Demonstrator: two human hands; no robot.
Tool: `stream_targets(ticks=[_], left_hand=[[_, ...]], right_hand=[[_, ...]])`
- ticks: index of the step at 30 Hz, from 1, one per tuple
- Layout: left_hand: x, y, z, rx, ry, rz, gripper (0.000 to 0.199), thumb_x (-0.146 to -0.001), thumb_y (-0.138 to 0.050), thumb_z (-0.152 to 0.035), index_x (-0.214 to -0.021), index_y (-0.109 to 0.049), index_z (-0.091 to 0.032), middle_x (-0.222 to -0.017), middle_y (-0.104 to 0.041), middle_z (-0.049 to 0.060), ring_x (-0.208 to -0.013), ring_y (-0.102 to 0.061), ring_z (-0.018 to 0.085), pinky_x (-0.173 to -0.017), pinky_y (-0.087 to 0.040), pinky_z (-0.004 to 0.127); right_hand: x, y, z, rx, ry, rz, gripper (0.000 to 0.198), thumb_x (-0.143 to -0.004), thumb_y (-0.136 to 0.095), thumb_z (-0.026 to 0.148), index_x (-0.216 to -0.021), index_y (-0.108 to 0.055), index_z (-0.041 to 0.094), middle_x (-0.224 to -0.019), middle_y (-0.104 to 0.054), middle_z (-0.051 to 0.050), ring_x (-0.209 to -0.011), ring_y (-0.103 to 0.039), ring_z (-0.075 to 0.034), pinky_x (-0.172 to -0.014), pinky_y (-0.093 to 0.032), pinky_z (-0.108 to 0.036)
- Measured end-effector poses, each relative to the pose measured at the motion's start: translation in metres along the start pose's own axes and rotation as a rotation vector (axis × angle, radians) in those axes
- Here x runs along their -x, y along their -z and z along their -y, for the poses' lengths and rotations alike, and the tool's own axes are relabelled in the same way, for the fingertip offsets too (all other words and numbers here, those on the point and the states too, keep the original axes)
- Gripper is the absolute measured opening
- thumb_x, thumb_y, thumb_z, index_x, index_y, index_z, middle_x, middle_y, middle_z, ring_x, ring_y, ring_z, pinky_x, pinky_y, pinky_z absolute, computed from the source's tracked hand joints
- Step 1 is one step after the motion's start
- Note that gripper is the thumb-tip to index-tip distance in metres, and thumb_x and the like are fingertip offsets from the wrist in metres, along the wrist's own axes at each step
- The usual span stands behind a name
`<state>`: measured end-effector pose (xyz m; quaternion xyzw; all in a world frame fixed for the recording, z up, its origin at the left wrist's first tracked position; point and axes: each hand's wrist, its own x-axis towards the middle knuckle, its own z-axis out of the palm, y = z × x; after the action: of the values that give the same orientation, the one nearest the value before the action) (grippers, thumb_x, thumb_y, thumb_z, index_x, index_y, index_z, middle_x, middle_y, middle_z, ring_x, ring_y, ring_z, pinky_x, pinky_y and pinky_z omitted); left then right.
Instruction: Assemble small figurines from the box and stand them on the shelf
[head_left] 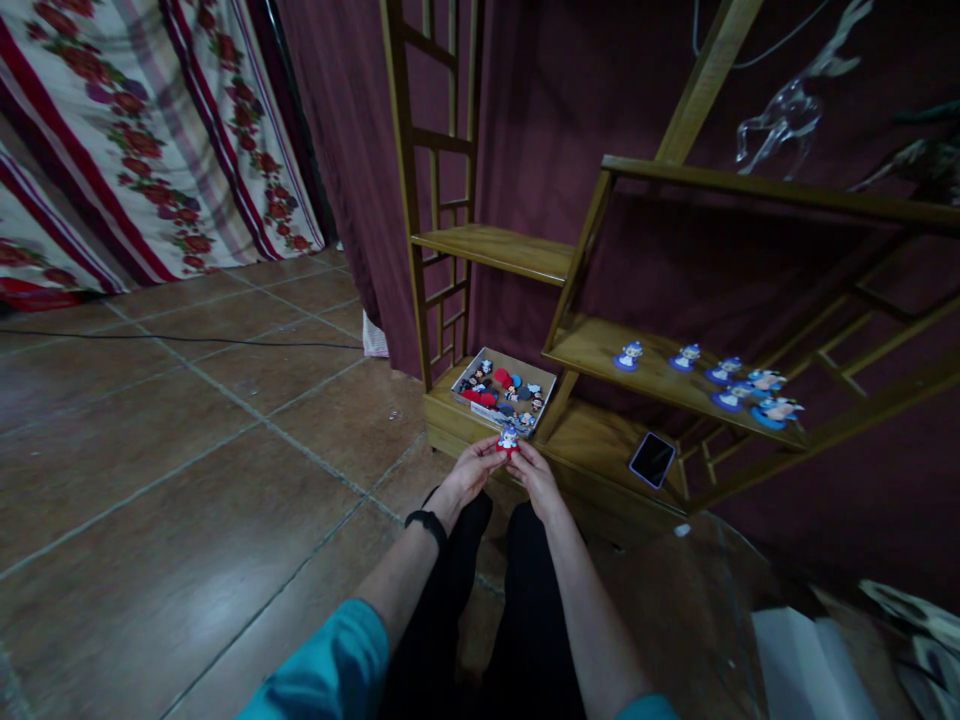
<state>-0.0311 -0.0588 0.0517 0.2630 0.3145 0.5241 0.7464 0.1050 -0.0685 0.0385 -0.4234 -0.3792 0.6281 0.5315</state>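
Between my fingertips I hold a small figurine (508,440) with a white body, a purple top and a red base. My left hand (474,470) grips it from the left and my right hand (535,476) from the right, both closed around its base. Just beyond my hands, on the lowest shelf, sits a shallow cardboard box (459,392) holding several small figures and round red, blue and dark pieces. On the shelf to the right stand several similar figurines, among them a purple-based one (628,356) and a blue-based one (777,411).
A wooden display rack (495,248) stands ahead against a dark red curtain. A phone (653,460) lies on the lower shelf at right, and a clear deer ornament (787,110) on the top one. A black cable (225,341) crosses the tiled floor. White items lie at lower right.
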Motion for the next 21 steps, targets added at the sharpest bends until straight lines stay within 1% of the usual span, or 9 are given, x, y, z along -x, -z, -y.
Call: stream_targets(ticks=[5,9,15,21], left_hand=[[-0.0012,0.0000,0.0015,0.001,-0.020,-0.013,0.042,-0.060,-0.073,-0.005,-0.101,-0.064,-0.011,-0.092,-0.069,0.010,-0.080,-0.064,0.014,-0.085,-0.045,0.026],[-0.0021,-0.0001,0.0023,0.010,-0.023,-0.032,0.039,-0.062,-0.072,-0.003,-0.099,-0.064,-0.012,-0.092,-0.069,0.009,-0.081,-0.065,0.014,-0.086,-0.046,0.027],[-0.0024,0.0014,0.0013,0.030,-0.004,-0.005,0.027,-0.071,-0.065,-0.007,-0.097,-0.064,-0.009,-0.094,-0.069,0.011,-0.085,-0.064,0.015,-0.087,-0.046,0.026],[-0.0024,0.0044,0.0021,0.051,-0.005,-0.009,0.031,-0.072,-0.064,-0.008,-0.103,-0.061,-0.009,-0.095,-0.068,0.012,-0.086,-0.064,0.016,-0.084,-0.049,0.027]], right_hand=[[0.0013,-0.0018,0.0033,0.009,0.005,-0.010,0.046,-0.064,-0.070,0.041,-0.107,-0.060,0.026,-0.113,-0.062,-0.003,-0.101,-0.057,-0.021,-0.084,-0.046,-0.034],[0.0007,-0.0017,0.0041,-0.003,0.009,-0.029,0.042,-0.065,-0.068,0.044,-0.103,-0.062,0.026,-0.104,-0.065,-0.003,-0.092,-0.060,-0.019,-0.081,-0.046,-0.033],[-0.0004,0.0001,0.0022,-0.019,0.025,-0.065,0.035,-0.063,-0.070,0.042,-0.093,-0.064,0.025,-0.097,-0.066,-0.002,-0.085,-0.061,-0.017,-0.079,-0.047,-0.032],[-0.0012,0.0012,0.0000,-0.025,0.030,-0.092,0.034,-0.065,-0.068,0.043,-0.092,-0.062,0.024,-0.094,-0.066,-0.003,-0.085,-0.061,-0.017,-0.078,-0.047,-0.033]])
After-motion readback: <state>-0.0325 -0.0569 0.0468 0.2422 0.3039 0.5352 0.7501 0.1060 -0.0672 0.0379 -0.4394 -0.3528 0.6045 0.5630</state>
